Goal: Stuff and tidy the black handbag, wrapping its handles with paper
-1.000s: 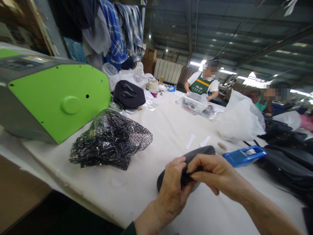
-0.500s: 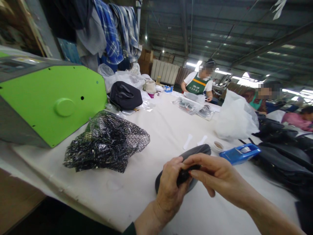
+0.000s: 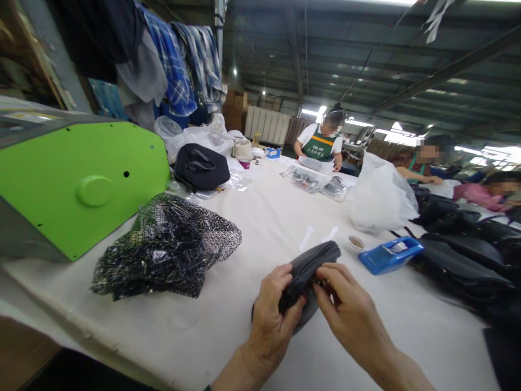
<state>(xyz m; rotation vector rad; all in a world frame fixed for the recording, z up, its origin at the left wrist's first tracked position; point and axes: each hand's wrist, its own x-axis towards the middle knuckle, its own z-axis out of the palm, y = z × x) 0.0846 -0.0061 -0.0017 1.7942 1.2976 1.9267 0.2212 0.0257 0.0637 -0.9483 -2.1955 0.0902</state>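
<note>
A dark grey, soft pouch-like fabric item rests tilted on the white table in front of me. My left hand is closed around its near left part, with thumb and fingers pressing into a black fold. At the item's right side, my right hand pinches at the edge with thumb and forefinger. Something small and dark shows between those fingertips, but its kind is hidden. Beyond the item lie two white paper strips. A small round cup and a blue tape dispenser stand to the right.
A crumpled black patterned plastic bag lies left, beside a green machine. Farther back are a black case and clear packets. Black bags pile up right of a white plastic bag. Co-workers sit across the table.
My right hand has turned and shifted to pinch lower at the pouch-like item's right side. More of its grey folded top shows now. The view has swung slightly right.
</note>
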